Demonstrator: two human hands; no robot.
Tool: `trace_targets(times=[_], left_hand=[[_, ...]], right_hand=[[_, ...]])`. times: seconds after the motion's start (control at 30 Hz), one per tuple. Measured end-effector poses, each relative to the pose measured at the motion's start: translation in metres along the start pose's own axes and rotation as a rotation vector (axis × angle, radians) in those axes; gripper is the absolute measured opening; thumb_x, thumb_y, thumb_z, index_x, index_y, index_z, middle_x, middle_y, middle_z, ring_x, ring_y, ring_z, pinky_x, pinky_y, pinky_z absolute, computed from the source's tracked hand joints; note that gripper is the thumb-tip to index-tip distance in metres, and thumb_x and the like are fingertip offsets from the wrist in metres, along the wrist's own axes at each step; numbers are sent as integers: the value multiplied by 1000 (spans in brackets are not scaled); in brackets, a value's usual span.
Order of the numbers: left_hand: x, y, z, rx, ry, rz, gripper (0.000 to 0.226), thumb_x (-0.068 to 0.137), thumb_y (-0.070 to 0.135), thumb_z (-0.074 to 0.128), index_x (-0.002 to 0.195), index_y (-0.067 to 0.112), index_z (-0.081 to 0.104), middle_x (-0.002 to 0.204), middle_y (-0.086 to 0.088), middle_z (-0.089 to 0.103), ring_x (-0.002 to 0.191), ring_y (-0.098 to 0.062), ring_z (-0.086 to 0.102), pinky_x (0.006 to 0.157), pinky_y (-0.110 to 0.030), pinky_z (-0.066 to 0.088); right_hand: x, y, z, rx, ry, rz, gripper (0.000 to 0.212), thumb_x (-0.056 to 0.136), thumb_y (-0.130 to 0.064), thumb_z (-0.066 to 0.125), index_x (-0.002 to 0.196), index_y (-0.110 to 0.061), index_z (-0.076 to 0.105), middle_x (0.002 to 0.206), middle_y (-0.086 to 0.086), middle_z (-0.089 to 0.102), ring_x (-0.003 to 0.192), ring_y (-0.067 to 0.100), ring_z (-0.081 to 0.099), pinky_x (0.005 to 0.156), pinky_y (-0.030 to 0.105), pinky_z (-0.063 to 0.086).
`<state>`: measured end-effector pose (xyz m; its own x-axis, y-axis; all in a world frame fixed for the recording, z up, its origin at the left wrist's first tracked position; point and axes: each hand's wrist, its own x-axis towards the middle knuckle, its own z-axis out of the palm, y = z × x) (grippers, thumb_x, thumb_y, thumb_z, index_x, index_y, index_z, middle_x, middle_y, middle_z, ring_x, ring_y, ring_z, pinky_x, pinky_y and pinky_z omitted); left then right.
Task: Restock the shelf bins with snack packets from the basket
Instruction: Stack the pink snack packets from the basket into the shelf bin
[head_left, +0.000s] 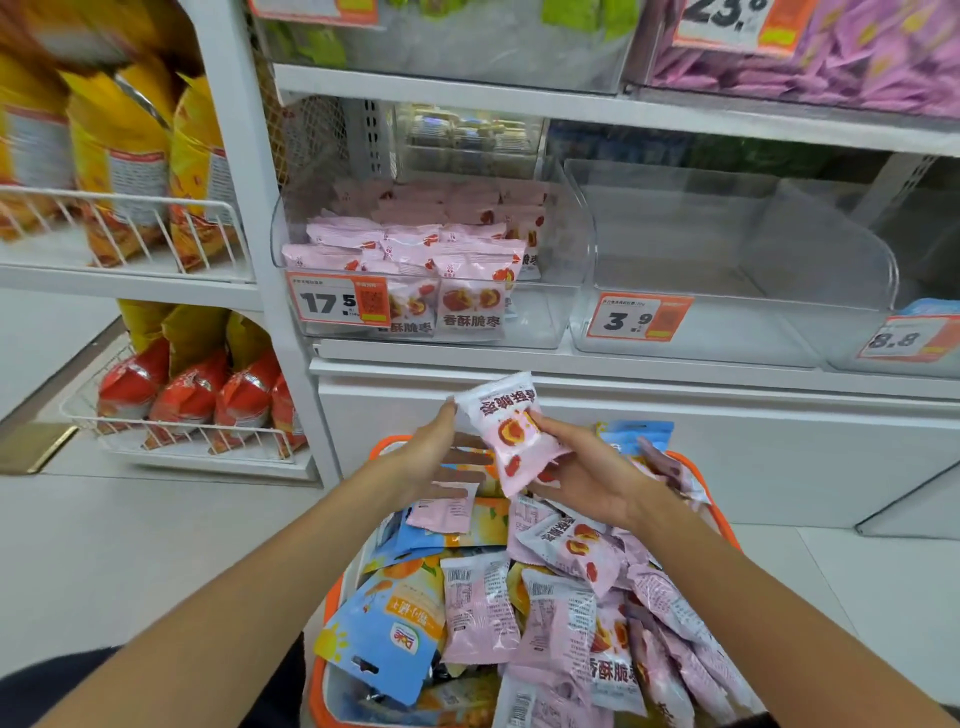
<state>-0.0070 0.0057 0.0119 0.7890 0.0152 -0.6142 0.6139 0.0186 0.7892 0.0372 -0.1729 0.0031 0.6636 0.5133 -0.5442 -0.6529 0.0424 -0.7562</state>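
Head view shows a pink snack packet (506, 431) held above the orange basket (724, 519), below the shelf bins. The right hand (587, 478) grips its lower half, thumb on the printed face and fingers curled behind, mostly hidden by the packet. The left hand (441, 452) has its fingers straight and spread; one fingertip touches the packet's upper left corner, while the other fingers reach beneath it.

The basket is heaped with more pink packets (566, 613) and blue packets (389, 634); its near end is cut off by the frame edge and its walls are largely buried.

Up on the shelf, the left clear bin (550, 322) holds matching pink packets behind a price tag (337, 301) reading 17.5. The next clear bin (727, 260) carries a 3.9 tag (639, 317). A third bin at right is cropped, its contents hard to make out. Yellow bags (124, 156) on the far-left rack are blurred.
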Motion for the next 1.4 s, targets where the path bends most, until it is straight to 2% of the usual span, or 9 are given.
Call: trace_targets(times=[0.13, 0.33, 0.5, 0.63, 0.73, 0.8, 1.0, 1.2, 1.4], left_hand=[[2, 0, 3, -206, 58, 110, 65, 92, 67, 24, 103, 16, 63, 99, -6, 66, 88, -17, 62, 76, -30, 50], [5, -3, -17, 107, -13, 128, 25, 89, 31, 65, 109, 16, 67, 109, -5, 70, 100, -18, 64, 87, -31, 51], [13, -7, -24, 102, 3, 106, 27, 88, 19, 66, 115, 15, 63, 113, -5, 65, 103, -17, 60, 77, -25, 51], [8, -11, -42, 351, -114, 33, 32, 80, 25, 75, 110, 24, 63, 112, 2, 67, 107, -12, 59, 90, -27, 50], [9, -19, -62, 309, -40, 10, 32, 81, 31, 74, 111, 27, 62, 112, 2, 68, 107, -10, 60, 82, -24, 55], [12, -29, -79, 288, 86, 0, 34, 82, 29, 74, 114, 23, 63, 111, 1, 69, 104, -9, 61, 76, -21, 54], [17, -53, -106, 48, 107, -32, 30, 87, 19, 68, 116, 16, 64, 106, -2, 72, 94, -11, 66, 76, -22, 55], [19, -55, -99, 49, 67, -7, 32, 89, 16, 65, 121, 15, 58, 111, -3, 70, 94, -12, 66, 73, -22, 56], [17, -35, -83, -124, 70, 55, 27, 93, 15, 58, 120, 13, 57, 114, -8, 68, 102, -18, 64, 81, -30, 57]], right_hand=[[1, 2, -2, -102, 42, -16, 25, 87, -33, 64, 102, -13, 67, 99, 6, 69, 90, 16, 62, 82, 26, 50], [5, -1, 3, -272, 106, -64, 37, 83, -25, 69, 110, -1, 63, 103, 14, 70, 79, 19, 69, 63, 26, 56], [13, -11, 5, -196, 51, -135, 32, 88, -8, 63, 119, -1, 60, 113, 21, 66, 97, 28, 65, 88, 38, 51], [26, -7, 21, -446, 54, -139, 14, 86, -11, 68, 99, -11, 64, 89, 10, 69, 73, 17, 65, 63, 25, 54], [51, 10, 31, -492, 199, -175, 22, 93, -34, 58, 101, -14, 61, 95, 5, 68, 84, 15, 65, 75, 29, 56], [69, 30, 30, -794, 311, -224, 37, 91, -42, 58, 116, -14, 56, 117, 4, 63, 104, 19, 60, 92, 36, 50], [95, 94, 26, -1817, -9, -297, 79, 82, -44, 68, 148, -21, 30, 156, 1, 25, 140, 21, 30, 113, 32, 26], [82, 54, 19, -1556, -140, -207, 42, 90, -26, 64, 130, -16, 58, 142, 3, 49, 131, 21, 43, 102, 24, 33], [24, -24, 4, -1137, -124, -20, 21, 97, -16, 53, 80, -11, 64, 76, 4, 62, 65, 8, 60, 72, 29, 55]])
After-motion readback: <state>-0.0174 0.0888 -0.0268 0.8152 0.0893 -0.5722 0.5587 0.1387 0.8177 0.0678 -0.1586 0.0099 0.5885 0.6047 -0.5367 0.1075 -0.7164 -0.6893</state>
